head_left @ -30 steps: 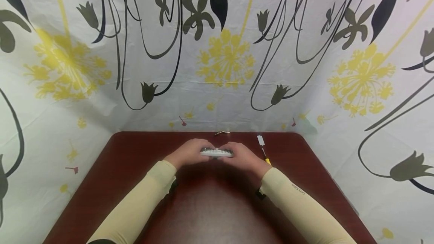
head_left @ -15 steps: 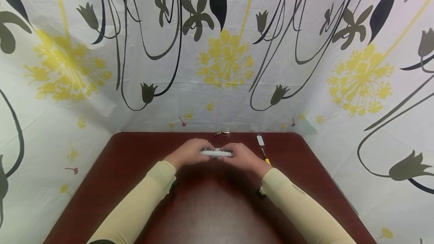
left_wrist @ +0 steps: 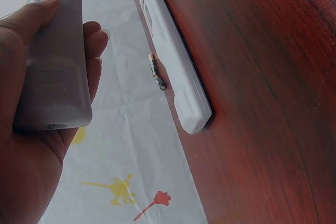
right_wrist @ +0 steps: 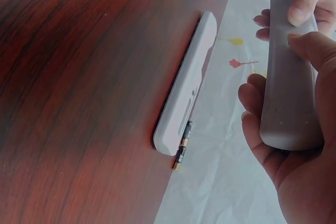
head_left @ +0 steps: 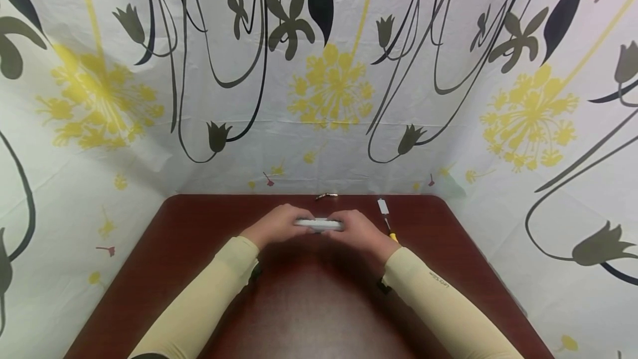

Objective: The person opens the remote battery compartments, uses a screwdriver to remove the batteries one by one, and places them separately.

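Floral sheeting backs the dark red table [head_left: 319,314]. Both hands, left hand [head_left: 276,226] and right hand [head_left: 356,229], fingers clamped on the remote control [head_left: 319,224], have tilted it, buttons now hidden.

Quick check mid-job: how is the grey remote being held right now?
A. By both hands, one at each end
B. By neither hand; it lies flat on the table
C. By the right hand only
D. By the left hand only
A: in the head view the remote spans between the left hand and the right hand, and each wrist view shows fingers curled round it.
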Tool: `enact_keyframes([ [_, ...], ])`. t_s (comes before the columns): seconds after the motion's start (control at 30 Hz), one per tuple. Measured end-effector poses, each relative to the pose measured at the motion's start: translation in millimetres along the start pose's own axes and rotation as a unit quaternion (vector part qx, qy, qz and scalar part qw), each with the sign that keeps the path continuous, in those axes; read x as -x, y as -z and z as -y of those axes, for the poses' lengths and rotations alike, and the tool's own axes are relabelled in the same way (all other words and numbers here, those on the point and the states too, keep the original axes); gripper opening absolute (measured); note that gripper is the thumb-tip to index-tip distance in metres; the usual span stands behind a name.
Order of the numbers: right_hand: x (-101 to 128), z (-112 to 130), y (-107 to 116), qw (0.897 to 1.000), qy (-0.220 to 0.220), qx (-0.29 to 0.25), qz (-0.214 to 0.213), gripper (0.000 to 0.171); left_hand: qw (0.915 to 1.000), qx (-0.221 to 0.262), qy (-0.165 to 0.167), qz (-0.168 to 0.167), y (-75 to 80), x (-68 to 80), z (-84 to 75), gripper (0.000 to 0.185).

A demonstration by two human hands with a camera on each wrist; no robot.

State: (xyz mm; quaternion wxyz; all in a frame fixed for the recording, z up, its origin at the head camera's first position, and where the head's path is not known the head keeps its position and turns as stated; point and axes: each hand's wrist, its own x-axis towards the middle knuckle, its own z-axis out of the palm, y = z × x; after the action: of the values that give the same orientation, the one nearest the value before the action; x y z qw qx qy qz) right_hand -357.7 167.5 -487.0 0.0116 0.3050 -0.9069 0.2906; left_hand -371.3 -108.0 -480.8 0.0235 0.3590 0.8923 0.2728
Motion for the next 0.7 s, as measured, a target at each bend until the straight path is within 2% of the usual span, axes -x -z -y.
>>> enact_keyframes([
  [0.47,0.9,-0.5,1.4,1.0,-0.003,-0.002,-0.006,0.014,0.9995,0.027,0.011,0.016,2.0,2.5,-2.1,0.016],
  [0.7,2.8,1.2,2.4,1.0,-0.006,0.01,-0.006,0.019,0.9952,0.087,0.014,0.042,6.1,5.0,-1.7,0.017],
])
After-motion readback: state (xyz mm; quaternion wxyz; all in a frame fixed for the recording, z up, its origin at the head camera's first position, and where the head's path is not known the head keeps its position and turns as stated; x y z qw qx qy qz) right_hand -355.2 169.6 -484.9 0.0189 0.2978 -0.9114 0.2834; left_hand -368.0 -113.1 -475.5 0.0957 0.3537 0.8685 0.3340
